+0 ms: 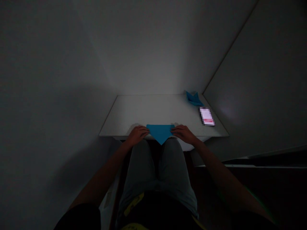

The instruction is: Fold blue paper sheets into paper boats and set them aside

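A blue sheet of paper (160,132), folded into a downward-pointing triangle, lies at the front edge of the white table. Its tip hangs past the edge above my lap. My left hand (138,133) pinches the paper's left corner between thumb and fingers. At the opposite corner, my right hand (183,132) grips the paper in the same way. The paper's long straight side faces away from me and looks flat.
On the white table (144,108), a folded blue paper boat (193,99) sits at the back right corner. Closer on the right lies a phone (207,116) with a lit screen. Walls border the table at the back and right. The room is dim.
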`<state>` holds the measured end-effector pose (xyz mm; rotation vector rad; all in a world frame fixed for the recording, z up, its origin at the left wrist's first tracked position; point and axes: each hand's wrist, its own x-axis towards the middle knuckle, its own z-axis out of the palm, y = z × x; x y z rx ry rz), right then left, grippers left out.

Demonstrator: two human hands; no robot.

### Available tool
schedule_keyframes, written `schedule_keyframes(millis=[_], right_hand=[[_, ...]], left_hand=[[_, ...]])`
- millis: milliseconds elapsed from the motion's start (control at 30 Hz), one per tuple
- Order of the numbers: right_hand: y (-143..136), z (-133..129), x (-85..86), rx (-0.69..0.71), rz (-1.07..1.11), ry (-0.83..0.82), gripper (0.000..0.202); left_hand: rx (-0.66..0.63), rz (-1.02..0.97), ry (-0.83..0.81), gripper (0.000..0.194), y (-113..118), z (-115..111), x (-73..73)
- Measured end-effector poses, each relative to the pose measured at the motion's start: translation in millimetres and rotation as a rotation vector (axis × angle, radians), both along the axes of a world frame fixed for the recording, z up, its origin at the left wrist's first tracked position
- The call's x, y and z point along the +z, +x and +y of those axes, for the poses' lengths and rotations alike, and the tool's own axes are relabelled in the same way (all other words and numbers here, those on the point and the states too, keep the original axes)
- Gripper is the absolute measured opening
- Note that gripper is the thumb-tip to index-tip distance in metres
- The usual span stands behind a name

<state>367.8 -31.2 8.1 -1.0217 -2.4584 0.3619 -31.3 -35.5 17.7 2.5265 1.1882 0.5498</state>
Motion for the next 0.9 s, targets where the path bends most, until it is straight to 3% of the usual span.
schedule_keyframes(millis=[133,300,467,567,700,800,900], right_hand=[[-2.5,5.0,7.0,0.006,-0.012,-0.03,0.026],[9.9,-1.4,2.1,0.007,-0.052,-0.028,0.046],[18.0,-7.4,-1.5,0.001,-0.012,-0.046,0.03],[13.0,-3.1,-0.5,-0.017,0.03,-0.078,0.025],[2.4,8.2,-3.2,-0.129,0.048,-0.132,0.025],[-1.9,17.3,-11.1,-0.243,0.046,-0.151,0.042],[-1.9,25.1,-20.5,-0.271,0.048,-0.154,0.053]], left_hand=[[0.052,0.021,-0.055,0.021,9.6,12.9,10.4],[0.12,0.016,-0.142,0.016,20.6,23.4,14.9],[0.283,-0.044,-0.237,0.053,25.4,33.4,5.8],[0.302,-0.061,-0.296,0.065,24.0,40.8,2.2],[0.297,-0.056,-0.367,0.06,22.0,47.3,2.7],[0.325,-0.023,-0.381,0.056,22.9,48.9,3.8],[0.342,0.017,-0.37,0.052,24.3,49.8,4.7]])
